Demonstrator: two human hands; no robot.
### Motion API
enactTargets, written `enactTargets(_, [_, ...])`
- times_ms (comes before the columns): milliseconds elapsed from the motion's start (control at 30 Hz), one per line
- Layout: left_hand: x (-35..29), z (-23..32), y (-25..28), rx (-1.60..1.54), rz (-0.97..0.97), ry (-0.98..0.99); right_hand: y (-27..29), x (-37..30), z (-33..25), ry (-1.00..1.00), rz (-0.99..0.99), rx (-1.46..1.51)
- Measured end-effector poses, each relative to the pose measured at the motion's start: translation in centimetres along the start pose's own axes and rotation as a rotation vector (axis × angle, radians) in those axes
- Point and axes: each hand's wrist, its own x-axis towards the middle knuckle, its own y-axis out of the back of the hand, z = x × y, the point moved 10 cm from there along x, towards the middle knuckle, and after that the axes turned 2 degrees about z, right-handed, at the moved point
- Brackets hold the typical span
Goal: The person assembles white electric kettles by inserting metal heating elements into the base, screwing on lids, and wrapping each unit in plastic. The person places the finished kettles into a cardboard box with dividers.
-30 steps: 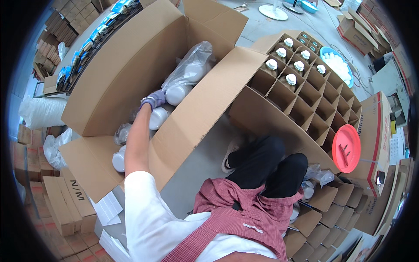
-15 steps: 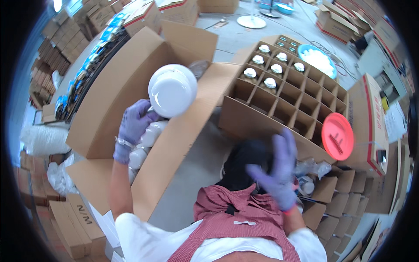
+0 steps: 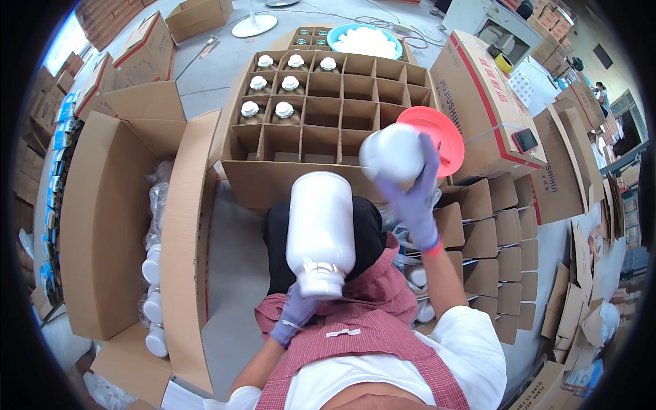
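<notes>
- Left grip (image 3: 297, 309): clamped on the neck end of the large bottle (image 3: 321, 222).
- Large bottle: glossy white, cylindrical, extending forward from the grip.
- Right grip (image 3: 412, 203): clamped on the white container (image 3: 391, 154), blurred.

Your view comes from the left one of two wide fisheye cameras worn side by side on your head, looking down and forward over your own body. Nearest the lens, along the lower edge, is your red checked cloth apron (image 3: 369, 336); your purple-gloved left hand (image 3: 296, 311) and purple-gloved right hand (image 3: 413, 206) show farther out. Beyond your black-trousered knees (image 3: 276, 236), the brown cardboard box with a divider grid (image 3: 263, 179) sits above centre. The lens bends straight edges, as on the long open brown carton (image 3: 102, 232) at your left.
</notes>
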Motion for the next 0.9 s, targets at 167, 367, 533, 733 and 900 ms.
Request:
enactTargets(167, [1.9,-1.0,7.8,-0.378,0.242,0.561,4.4,0.0,18.8,-0.097,0.018,-0.581])
enactTargets(367, [11.8,4.0,4.8,-0.506,0.102,0.120,-7.3,-9.3,-3.1,0.092,-0.882,0.260])
enactTargets(533, [11.9,3.0,4.1,-0.487,0.089,0.114,-2.7,-11.6,-2.6,0.322,-0.619,0.342])
enactTargets(733, [11.1,2.2,6.3,-0.730,0.344,0.304,-3.8,-10.7,-4.2,-0.007,-0.812,0.552])
enactTargets(900, [6.4,-1.8,10.8,-0.733,0.252,0.195,-0.9,-12.9,6.9,-0.479,-0.632,0.317])
